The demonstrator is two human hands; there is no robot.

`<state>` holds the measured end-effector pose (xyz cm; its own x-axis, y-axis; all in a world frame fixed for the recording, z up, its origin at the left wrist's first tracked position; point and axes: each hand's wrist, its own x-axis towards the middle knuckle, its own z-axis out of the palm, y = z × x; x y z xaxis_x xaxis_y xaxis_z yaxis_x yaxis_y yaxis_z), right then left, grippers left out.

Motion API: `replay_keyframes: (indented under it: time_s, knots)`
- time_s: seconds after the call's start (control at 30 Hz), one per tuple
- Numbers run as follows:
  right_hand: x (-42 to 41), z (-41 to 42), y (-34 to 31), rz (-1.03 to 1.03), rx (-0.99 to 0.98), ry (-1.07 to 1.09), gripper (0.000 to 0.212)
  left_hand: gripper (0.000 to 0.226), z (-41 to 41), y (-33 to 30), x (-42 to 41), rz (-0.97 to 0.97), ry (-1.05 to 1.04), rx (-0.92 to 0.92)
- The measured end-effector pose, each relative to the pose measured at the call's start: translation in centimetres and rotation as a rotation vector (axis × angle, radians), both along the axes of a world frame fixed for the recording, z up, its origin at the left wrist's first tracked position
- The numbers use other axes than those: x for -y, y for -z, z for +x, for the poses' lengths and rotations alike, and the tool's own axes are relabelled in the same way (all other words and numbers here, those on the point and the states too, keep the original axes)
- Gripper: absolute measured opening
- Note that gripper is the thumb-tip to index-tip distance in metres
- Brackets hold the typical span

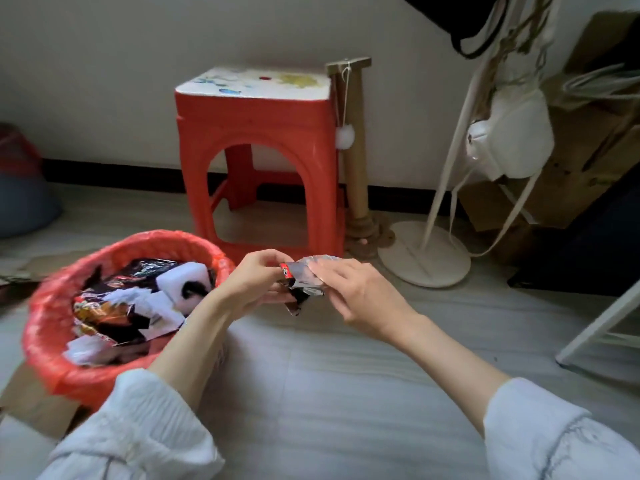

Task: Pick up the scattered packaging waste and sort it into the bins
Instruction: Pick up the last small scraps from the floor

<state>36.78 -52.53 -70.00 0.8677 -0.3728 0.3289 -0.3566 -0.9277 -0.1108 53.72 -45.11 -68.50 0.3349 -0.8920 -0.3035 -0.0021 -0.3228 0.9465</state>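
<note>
A crumpled foil snack wrapper (300, 285), silver and dark with a red corner, is held above the floor between both hands. My left hand (258, 280) pinches its red left end, fingers curled. My right hand (356, 292) grips its right side, covering part of the foil. To the left stands a bin lined with a red plastic bag (45, 327); it holds several dark snack wrappers (104, 306) and white paper scraps (162, 306). The wrapper hangs just right of the bin's rim.
A red plastic stool (256, 150) stands behind my hands against the wall. A cardboard scratching post (356, 161) and a white stand with a round base (424, 254) lie to its right. Cardboard boxes (588, 140) lean at the far right. Flat cardboard (31, 400) lies under the bin.
</note>
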Motion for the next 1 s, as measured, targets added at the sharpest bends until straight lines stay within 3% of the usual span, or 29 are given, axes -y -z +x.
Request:
replay_keyframes:
  time_s: [0.1,0.17,0.23,0.33,0.43,0.53,0.63,0.83,0.93,1.0]
  knots:
    - [-0.5,-0.3,1.5,0.096,-0.104,0.033,0.054,0.022,1.0,0.0,-1.0,-0.014,0.066,-0.287]
    - [-0.7,-0.3,2.1,0.131,-0.124,0.051,0.06,0.027,1.0,-0.1,-1.2,-0.012,0.139,-0.381]
    - [-1.0,-0.2,2.6,0.163,-0.119,0.067,0.053,0.031,0.5,0.0,-1.1,-0.005,0.178,-0.38]
    - [-0.9,0.0,3.1,0.288,-0.072,0.091,0.048,0.013,-0.8,0.9,-0.3,-0.073,0.122,-0.08]
    - [-0.7,0.5,3.0,0.522,0.198,0.181,0.044,0.018,-1.3,1.8,0.3,-0.102,0.011,0.245]
    - [-0.5,1.0,2.0,0.774,0.394,0.329,0.045,0.019,-1.3,1.5,0.5,-0.106,0.043,0.176]
    - [-0.4,1.4,1.6,1.008,0.403,0.335,0.046,0.02,-1.6,0.9,0.4,-0.157,0.102,0.15]
    - [-1.0,2.2,1.5,1.241,0.53,0.288,0.017,0.018,-1.7,0.8,0.1,-0.216,0.074,0.181]
    - [-1.3,2.9,1.3,1.281,0.621,0.384,0.021,0.006,-2.0,0.9,0.7,-0.206,-0.024,0.561]
    - [-1.3,3.0,1.3,1.279,0.645,0.406,0.021,0.012,-2.0,0.9,0.7,-0.221,-0.068,0.779]
